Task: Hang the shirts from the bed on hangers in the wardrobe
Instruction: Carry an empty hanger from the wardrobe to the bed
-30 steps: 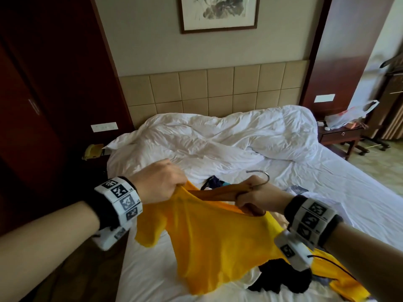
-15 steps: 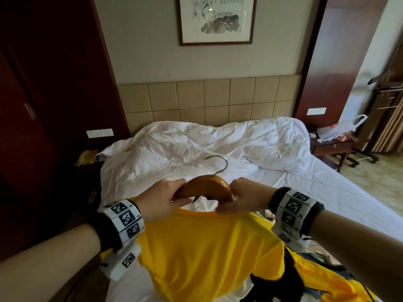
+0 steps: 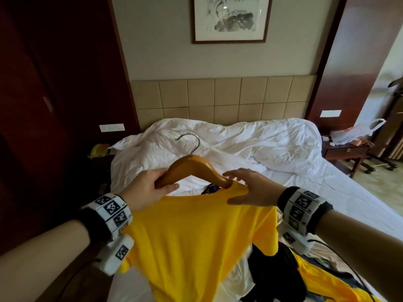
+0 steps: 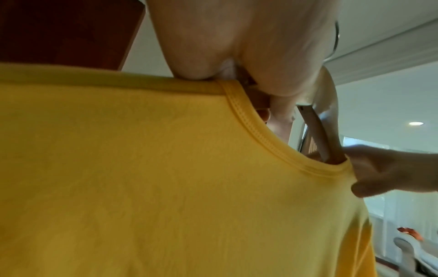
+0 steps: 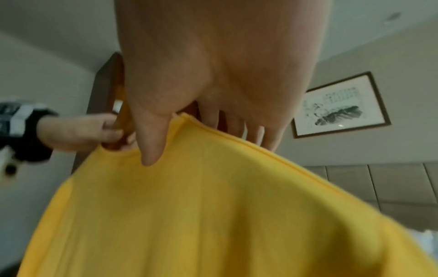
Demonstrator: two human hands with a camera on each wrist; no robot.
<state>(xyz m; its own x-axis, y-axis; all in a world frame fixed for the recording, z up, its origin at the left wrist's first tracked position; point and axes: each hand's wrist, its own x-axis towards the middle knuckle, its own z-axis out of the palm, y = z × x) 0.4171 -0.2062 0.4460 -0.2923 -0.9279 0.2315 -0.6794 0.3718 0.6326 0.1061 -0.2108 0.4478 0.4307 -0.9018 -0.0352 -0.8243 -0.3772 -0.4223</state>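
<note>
The shirt (image 3: 196,243) is up off the bed (image 3: 327,192) now, yellow cloth hanging below the hanger (image 3: 192,168) in front of you, where a second ago it was bunched low over the mattress with the hanger lying sideways. The hanger has swung upright, hook pointing up, and its right end is tucked inside the collar, so I'd say threading is nearly done and the walk to the wardrobe comes next. Your left hand (image 3: 148,190) is clenched round the hanger's left arm, thumb in front, fingers curled behind, right at the collar's edge. Your right hand (image 3: 250,188) has let go of the wood: fingers spread and relaxed, thumb pressing the cloth at the right shoulder, smoothing it over the hanger's end. Both forearms reach forward at about the same height. More clothes, black and yellow, lie on the bed below. The wardrobe rail is not in view.
</note>
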